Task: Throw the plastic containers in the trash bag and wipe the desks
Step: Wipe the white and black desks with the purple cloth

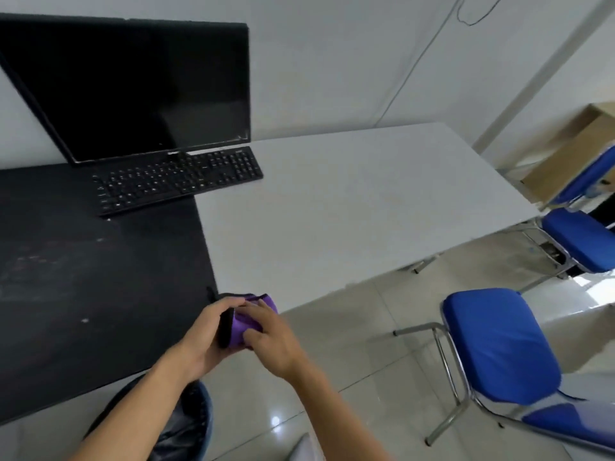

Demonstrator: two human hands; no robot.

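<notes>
1. Step in hand, by the look of it: readying purple cloth (248, 322) for wiping. Held in air btw 2 hands, just off the front edge, at the seam of black surface (83, 277) & white surface (349, 201).
2. Left hand (203, 331): curled round the cloth's black-trimmed end, thumb on top. Right hand (273, 337): fingers (256, 307) bent, pinching the purple fold from the other side.
3. Fold into a flat pad w/ 1 clean face out; tuck the black trim inside to stop it dragging.
4. Pass to 1 hand & press down w/ straight, flat fingers, not a balled fist; gives more contact.
5. Start on white surface at the far edge by the wall; pull back in overlapping strokes toward the near edge.
6. Sweep any crumbs toward the trash bag (186, 424), in the bin low down by the near edge of black surface.
7. Refold to a fresh face before black surface; pale specks & smears visible there, so prob. needs firmer pressure.
8. Lift or slide keyboard (176, 179) to wipe beneath; go gently round monitor (133, 91) to avoid knocking it.
9. No plastic containers in view on either surface; throwing-away part likely done, but can't tell bag contents, too dark.
</notes>
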